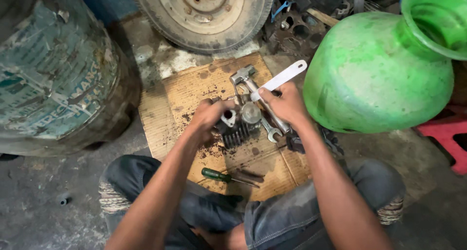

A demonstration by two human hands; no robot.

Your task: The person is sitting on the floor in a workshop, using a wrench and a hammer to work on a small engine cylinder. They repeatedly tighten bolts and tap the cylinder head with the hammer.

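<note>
The finned engine cylinder (239, 128) sits in the middle of the cardboard sheet (165, 109). The left hand (210, 114) is closed on its left side. The right hand (284, 104), at 3 o'clock from it, grips a flat silver wrench (284, 77). At 6 o'clock lies a green-handled screwdriver (217, 175). A green plastic pot (384, 70) stands at 2 o'clock, a tyre (204, 16) at 12.

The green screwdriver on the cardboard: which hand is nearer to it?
Left. The left hand grips the engine part up and slightly left of the screwdriver. The right hand holds a wrench, farther up and right.
</note>
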